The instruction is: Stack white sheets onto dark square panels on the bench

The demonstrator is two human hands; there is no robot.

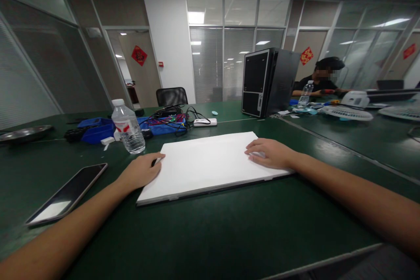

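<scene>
A large white rectangular pad [206, 162], with a thin dark edge below, lies flat on the dark green table [210, 232]. My left hand [141, 170] is at its left edge, with fingertips curled onto the border; part of the fingers is hidden. On the upper right of the pad rests my right hand [271, 153], palm down, its fingers stretched and apart over the white surface. A phone [68, 192] with a dark screen lies left of my left forearm. Just beyond my left hand stands a clear water bottle [127, 129] with a white cap.
Blue trays [164, 127] with tangled wires and a white power strip [205, 122] lie behind the pad. A black computer tower [269, 81] stands at the back right. Farther right, a person [320, 83] sits near another bottle [306, 94] and a white fan [348, 109].
</scene>
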